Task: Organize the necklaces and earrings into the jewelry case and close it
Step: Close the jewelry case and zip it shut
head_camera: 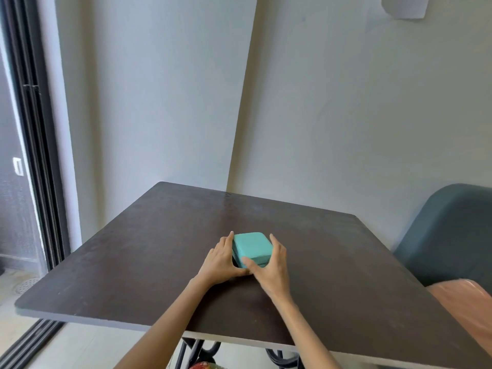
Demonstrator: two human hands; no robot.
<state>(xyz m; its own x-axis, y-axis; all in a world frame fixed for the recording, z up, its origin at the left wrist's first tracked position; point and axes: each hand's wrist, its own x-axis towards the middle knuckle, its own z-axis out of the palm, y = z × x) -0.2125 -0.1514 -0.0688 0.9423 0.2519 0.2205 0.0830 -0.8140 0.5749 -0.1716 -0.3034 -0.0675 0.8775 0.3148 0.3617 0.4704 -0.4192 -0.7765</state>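
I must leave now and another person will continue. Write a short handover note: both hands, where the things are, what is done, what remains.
Left hand: cups the left side of the teal jewelry case, fingers along its side.
Right hand: cups the right side, thumb on the near face.
The case sits lid down, looks closed, near the middle of the dark table.
No necklaces or earrings are in view on the table; whether they are inside cannot be seen.
Left: check the closure is fully fastened, then let go.
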